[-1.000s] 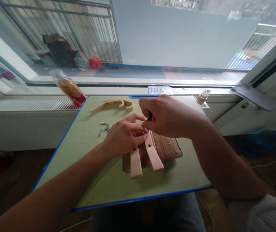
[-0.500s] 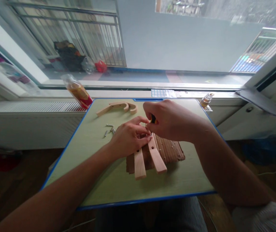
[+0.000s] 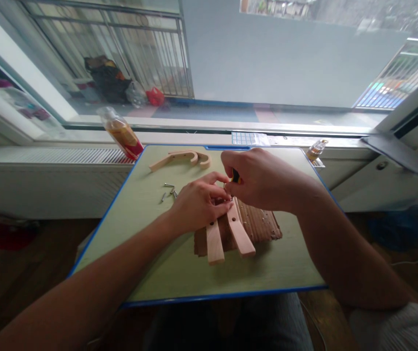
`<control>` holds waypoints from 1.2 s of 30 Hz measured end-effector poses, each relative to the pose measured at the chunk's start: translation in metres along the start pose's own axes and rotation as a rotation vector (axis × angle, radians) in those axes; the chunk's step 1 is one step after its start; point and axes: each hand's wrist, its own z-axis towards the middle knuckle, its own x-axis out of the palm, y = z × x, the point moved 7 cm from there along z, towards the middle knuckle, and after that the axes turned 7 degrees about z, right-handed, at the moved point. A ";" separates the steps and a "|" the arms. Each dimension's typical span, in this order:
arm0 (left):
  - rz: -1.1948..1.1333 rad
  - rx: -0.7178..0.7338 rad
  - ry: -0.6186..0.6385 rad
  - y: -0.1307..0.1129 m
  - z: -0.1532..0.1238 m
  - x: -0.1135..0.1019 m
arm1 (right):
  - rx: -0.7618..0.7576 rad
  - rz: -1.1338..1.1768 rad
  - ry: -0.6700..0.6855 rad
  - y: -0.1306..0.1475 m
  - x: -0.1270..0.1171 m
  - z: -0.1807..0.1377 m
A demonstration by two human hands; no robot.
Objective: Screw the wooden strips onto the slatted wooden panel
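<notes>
My right hand is closed around a screwdriver with a black and yellow handle. The rest of the tool is hidden by my fingers. My left hand grips the upper part of a pale wooden hook, its fingertips close to the screwdriver's lower end. A dark hole shows in this piece. A second wooden hook lies beside it, partly under my left hand. Both rest on a piece of brown corrugated cardboard, with their near ends jutting past its front edge.
Two more wooden hooks lie at the table's back left. Several screws are left of my left hand. The pale green table has a blue rim. A drink bottle stands behind its left corner, a small bottle behind the right.
The whole view has shifted slightly. Both hands stay at the same spot over the wooden hook, with no clear change in grip.
</notes>
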 end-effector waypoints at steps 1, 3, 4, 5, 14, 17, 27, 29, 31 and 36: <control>-0.004 -0.002 -0.003 0.000 0.000 0.000 | 0.001 0.005 -0.004 0.000 0.000 0.000; -0.005 0.000 -0.010 0.000 -0.001 0.000 | 0.011 0.007 -0.010 0.000 0.000 0.000; -0.005 0.005 -0.011 0.000 -0.001 0.001 | 0.016 0.004 -0.011 0.000 0.000 0.000; -0.004 0.009 -0.009 0.000 -0.001 0.001 | 0.020 -0.001 -0.012 -0.001 0.001 0.000; 0.002 -0.010 0.002 0.002 -0.001 0.002 | 0.052 -0.002 0.002 0.001 0.000 0.000; -0.018 -0.016 0.004 0.000 -0.001 0.001 | 0.047 -0.003 0.007 0.002 0.000 0.001; -0.016 -0.018 0.005 0.000 -0.001 0.001 | 0.027 -0.006 0.004 0.002 0.001 0.001; -0.003 -0.015 0.004 -0.001 -0.001 0.000 | 0.026 0.004 0.011 0.003 0.001 0.000; 0.009 -0.008 0.001 -0.001 -0.001 0.000 | 0.024 0.013 0.018 0.002 0.000 -0.002; 0.039 0.011 -0.003 0.001 -0.002 0.000 | 0.043 0.020 0.034 -0.001 0.000 -0.003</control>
